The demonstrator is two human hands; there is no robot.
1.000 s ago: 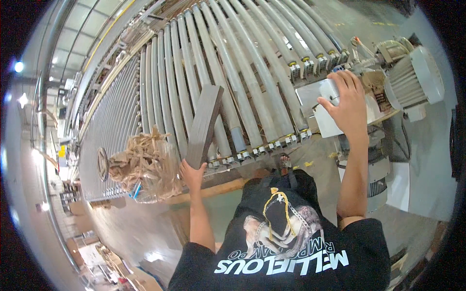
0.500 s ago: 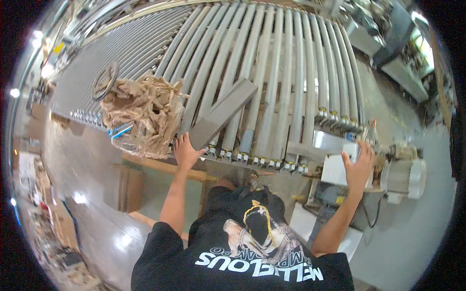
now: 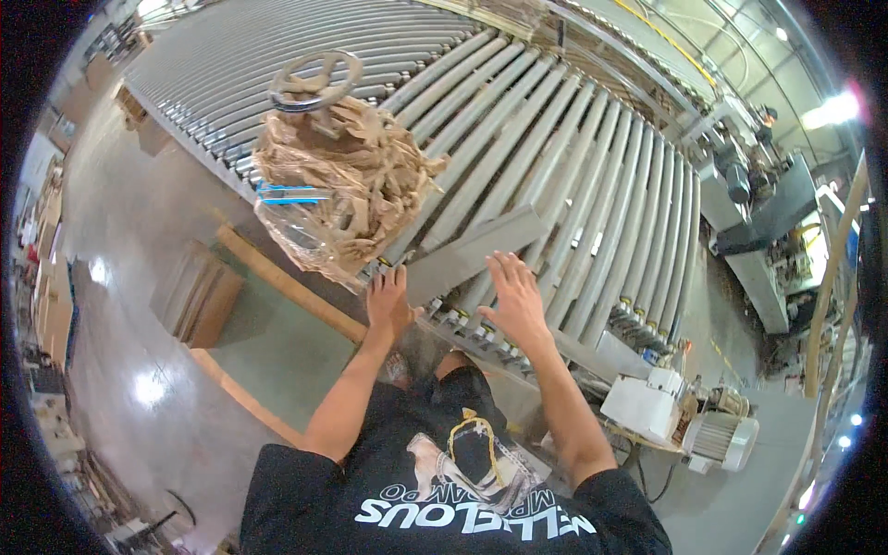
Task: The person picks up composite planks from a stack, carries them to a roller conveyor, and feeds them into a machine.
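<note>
A flat grey board (image 3: 476,252) lies slantwise across the metal rollers (image 3: 592,176) of a conveyor. My left hand (image 3: 388,303) is at the board's near end, by the conveyor's front edge, with its fingers stretched up and thumb apart. Whether it touches the board or the frame, I cannot tell. My right hand (image 3: 518,301) is held open with fingers spread, just right of the board and above the rollers' near ends. Neither hand holds anything. Left of the board sits a heap of crumpled brown paper (image 3: 361,176) in clear plastic, with a blue strip (image 3: 289,194) on it.
A handwheel (image 3: 316,81) rises behind the paper heap. To the right of the conveyor stand a white box (image 3: 638,407) and a motor (image 3: 721,439). Stacked cardboard (image 3: 205,296) and a wooden frame edge (image 3: 287,282) are on the floor at left. Machinery (image 3: 758,222) stands farther right.
My right hand has moved left, from beside the white box to near the board. My left hand stays by the board's near end. The whole view has turned.
</note>
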